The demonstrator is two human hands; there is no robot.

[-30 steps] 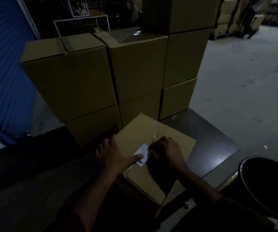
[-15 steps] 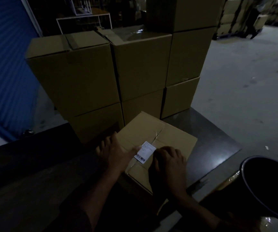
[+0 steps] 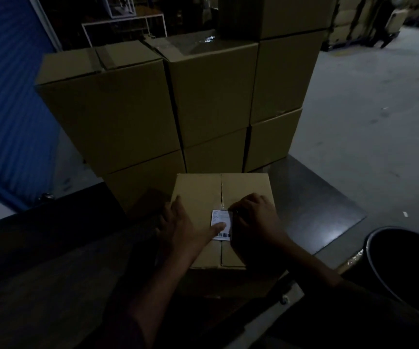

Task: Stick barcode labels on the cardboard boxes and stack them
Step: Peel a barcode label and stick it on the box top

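Label [image 3: 221, 224] white, barcoded, flat across box [image 3: 243, 190] seam.

Both forearms are bare; the left hand [image 3: 180, 229] and right hand [image 3: 255, 220] wear no gloves or rings.

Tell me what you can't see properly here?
- Barcode label, head view: print too small to read; left hand thumb covers its middle.
- Black bin: cut off by the right edge.
- Top box of the stack: cut off by the top edge.
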